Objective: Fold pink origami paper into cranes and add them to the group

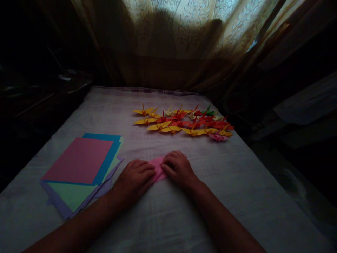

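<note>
Head view: pink paper [159, 169] is gripped down on the table [171, 218], left end by the left hand [138, 173], right end pinched by the right hand [179, 168], probably so it won't slip. Colored sheets [79, 161] are stacked leftward, paper cranes [179, 123] parked beyond, likely for elbow room.

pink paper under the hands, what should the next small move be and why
Probably press the fold flat with the right hand while the left hand steadies the pink paper. It looks folded, showing much smaller than the flat pink sheet at left, and the hands already rest on opposite sides of it. Exact creases are too dim to tell.
</note>
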A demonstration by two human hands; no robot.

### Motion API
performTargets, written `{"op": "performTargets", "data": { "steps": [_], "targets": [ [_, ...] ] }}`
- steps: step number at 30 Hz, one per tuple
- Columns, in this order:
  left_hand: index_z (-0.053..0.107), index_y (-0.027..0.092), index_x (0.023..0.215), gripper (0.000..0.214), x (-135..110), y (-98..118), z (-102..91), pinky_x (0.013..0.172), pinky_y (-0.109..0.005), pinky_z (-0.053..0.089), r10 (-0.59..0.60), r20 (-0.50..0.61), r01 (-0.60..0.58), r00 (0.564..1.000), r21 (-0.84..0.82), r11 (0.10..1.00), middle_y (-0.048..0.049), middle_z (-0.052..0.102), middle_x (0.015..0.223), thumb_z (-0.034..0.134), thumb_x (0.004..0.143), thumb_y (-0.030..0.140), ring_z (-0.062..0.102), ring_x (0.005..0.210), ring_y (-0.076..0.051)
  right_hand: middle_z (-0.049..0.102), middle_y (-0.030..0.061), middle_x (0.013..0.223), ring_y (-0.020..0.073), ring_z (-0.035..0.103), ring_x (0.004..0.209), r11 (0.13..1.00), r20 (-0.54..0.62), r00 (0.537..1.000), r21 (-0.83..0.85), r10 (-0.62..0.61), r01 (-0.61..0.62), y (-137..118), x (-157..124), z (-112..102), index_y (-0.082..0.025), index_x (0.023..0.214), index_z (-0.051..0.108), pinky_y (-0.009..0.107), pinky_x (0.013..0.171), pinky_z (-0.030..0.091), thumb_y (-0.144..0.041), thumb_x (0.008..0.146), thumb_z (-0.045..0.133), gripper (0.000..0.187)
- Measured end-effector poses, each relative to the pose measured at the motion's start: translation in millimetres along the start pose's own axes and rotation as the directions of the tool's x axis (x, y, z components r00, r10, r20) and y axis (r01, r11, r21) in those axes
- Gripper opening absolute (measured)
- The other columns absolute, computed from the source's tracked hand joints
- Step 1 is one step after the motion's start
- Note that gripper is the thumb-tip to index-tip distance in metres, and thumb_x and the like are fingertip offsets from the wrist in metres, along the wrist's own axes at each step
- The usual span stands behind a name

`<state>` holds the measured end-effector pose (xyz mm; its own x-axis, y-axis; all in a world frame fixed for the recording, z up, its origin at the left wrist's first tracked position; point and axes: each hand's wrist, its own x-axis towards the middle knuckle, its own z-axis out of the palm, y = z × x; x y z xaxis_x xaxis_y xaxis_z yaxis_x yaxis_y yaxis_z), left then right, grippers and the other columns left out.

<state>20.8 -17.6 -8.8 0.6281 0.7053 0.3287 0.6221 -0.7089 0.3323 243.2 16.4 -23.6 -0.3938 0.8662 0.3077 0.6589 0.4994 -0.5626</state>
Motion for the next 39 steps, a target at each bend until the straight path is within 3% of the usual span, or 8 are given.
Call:
{"op": "performTargets", "data": {
  "steps": [6, 12, 21, 32, 37, 39],
  "targets": [
    [0.064, 0.023, 0.117, 0.027, -1.1, 0.9, -1.0, 0.094, -0.044, 0.045, 0.003, 0.006, -0.003, 1.0, 0.031, 1.0, -0.0061, 0.07, 0.111, 0.046, 0.096, 0.024, 0.06, 0.104, -0.024, 0.066, 0.0026, 0.089, 0.0195, 0.056, 0.09, 0.998, -0.026, 0.999, -0.06, 0.025, -0.027, -5.8, -0.5, 2.5, -0.022, 0.077, 0.063, 0.035, 0.083, 0.038, -0.018, 0.081, 0.068, 0.008],
    [0.059, 0.031, 0.125, 0.037, -8.4, -1.1, 2.3, 0.103, -0.048, 0.039, 0.035, 0.145, -0.066, 0.989, 0.215, 0.974, -0.0047, 0.064, 0.124, 0.047, 0.095, 0.015, 0.056, 0.116, -0.024, 0.065, 0.0028, 0.088, 0.0195, 0.055, 0.09, 0.995, -0.044, 0.999, -0.088, 0.032, -0.036, -9.1, -0.4, 3.2, -0.021, 0.075, 0.062, 0.034, 0.082, 0.037, -0.019, 0.083, 0.066, 0.009],
    [0.057, 0.033, 0.129, 0.04, -9.9, 1.2, -0.5, 0.108, -0.051, 0.032, 0.014, 0.218, -0.068, 0.976, 0.239, 0.969, -0.006, 0.061, 0.131, 0.047, 0.095, 0.014, 0.054, 0.122, -0.026, 0.064, 0.0036, 0.088, 0.0209, 0.055, 0.091, 0.995, -0.039, 0.998, -0.083, 0.043, -0.046, -9.9, -1.7, 4.1, -0.022, 0.076, 0.061, 0.036, 0.084, 0.038, -0.02, 0.084, 0.063, 0.009],
    [0.05, 0.026, 0.136, 0.044, -9.7, 8.4, -7.1, 0.113, -0.056, 0.02, 0.025, 0.325, -0.115, 0.945, 0.262, 0.958, -0.0089, 0.057, 0.136, 0.046, 0.094, 0.016, 0.051, 0.126, -0.028, 0.064, 0.004, 0.098, 0.022, 0.054, 0.1, 0.991, -0.028, 0.996, -0.095, 0.089, -0.091, -10.4, -1.4, 3.8, -0.022, 0.082, 0.061, 0.037, 0.088, 0.037, -0.017, 0.082, 0.064, 0.006],
    [0.051, 0.025, 0.136, 0.042, -6.0, 8.5, -12.7, 0.112, -0.057, 0.022, 0.0, 0.347, -0.085, 0.938, 0.231, 0.969, -0.0117, 0.057, 0.137, 0.045, 0.095, 0.019, 0.05, 0.127, -0.03, 0.063, 0.0064, 0.101, 0.0253, 0.053, 0.102, 0.987, -0.007, 0.996, -0.138, 0.085, -0.085, -12.5, -2.1, 3.0, -0.021, 0.087, 0.06, 0.04, 0.09, 0.038, -0.035, 0.071, 0.079, 0.029],
    [0.051, 0.028, 0.137, 0.043, -6.7, 5.6, -14.4, 0.112, -0.057, 0.022, 0.02, 0.346, -0.096, 0.938, 0.206, 0.974, -0.0107, 0.056, 0.139, 0.046, 0.095, 0.021, 0.048, 0.129, -0.03, 0.063, 0.0064, 0.102, 0.0252, 0.053, 0.103, 0.986, -0.007, 0.996, -0.143, 0.091, -0.091, -9.6, -2.5, 3.2, -0.021, 0.087, 0.06, 0.04, 0.09, 0.038, -0.035, 0.072, 0.078, 0.028]
  ]
}}
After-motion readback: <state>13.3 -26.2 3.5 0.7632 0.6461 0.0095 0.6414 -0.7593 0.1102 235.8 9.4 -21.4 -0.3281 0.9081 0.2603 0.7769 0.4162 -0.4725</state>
